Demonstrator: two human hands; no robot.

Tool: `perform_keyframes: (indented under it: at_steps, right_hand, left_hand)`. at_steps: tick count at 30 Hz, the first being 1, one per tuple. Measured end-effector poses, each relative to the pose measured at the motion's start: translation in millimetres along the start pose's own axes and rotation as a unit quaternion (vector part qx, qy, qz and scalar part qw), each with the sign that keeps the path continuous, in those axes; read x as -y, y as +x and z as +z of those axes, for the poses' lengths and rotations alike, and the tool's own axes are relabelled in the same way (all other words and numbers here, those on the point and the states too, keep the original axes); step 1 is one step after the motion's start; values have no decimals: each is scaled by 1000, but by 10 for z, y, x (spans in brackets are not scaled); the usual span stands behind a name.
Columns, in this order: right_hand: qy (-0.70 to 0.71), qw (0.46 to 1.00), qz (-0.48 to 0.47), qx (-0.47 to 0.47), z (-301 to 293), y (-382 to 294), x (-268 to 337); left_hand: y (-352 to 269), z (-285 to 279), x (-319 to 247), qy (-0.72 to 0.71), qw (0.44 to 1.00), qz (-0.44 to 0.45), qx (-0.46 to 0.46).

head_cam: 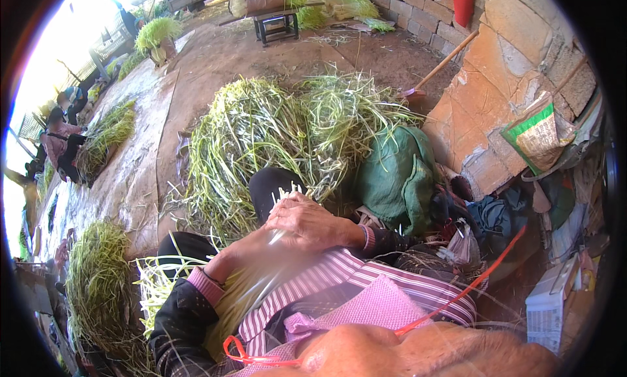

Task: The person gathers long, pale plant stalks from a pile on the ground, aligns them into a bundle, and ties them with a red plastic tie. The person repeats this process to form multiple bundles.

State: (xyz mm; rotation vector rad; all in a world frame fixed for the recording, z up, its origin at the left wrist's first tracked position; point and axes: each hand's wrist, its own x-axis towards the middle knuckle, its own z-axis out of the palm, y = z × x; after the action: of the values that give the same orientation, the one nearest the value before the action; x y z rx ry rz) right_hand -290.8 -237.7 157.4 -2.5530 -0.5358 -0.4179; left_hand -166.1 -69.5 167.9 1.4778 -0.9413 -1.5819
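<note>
A bundle of pale, long-leaved stalks (245,284) lies across my lap, its white cut ends standing up above my hands. My right hand (306,222) is closed round the bundle near those ends. Against it, lower and to the left, my left hand (242,252) also grips the stalks; its fingers are partly hidden and blurred. Beyond my knees spreads a large heap of loose green and yellowish stalks (250,132). More pale leaves (152,284) hang out beside my left sleeve.
A green sack (399,181) sits right of the heap. Another heap (98,284) stands at the left. Orange-brown boards (490,102) and a broom (446,61) lean by the brick wall. A low table (277,17) bears a wrapped bundle. People (63,137) sit far left.
</note>
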Motion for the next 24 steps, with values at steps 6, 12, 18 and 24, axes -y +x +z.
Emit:
perform_keyframes:
  at_steps: [6, 12, 18, 24]
  right_hand:
    - [-7, 1000, -3, -13, 9, -1, 2]
    - [124, 992, 20, -6, -352, 143, 69]
    - [356, 919, -111, -129, -996, 175, 310]
    - [404, 881, -204, -137, -1111, 288, 508]
  left_hand:
    - [-19, -28, 64, 18, 999, 18, -21]
    - [12, -2, -13, 17, 999, 9, 44]
    - [-112, 164, -218, 2, 1000, 13, 12]
    - [-157, 135, -288, 40, 999, 20, 12]
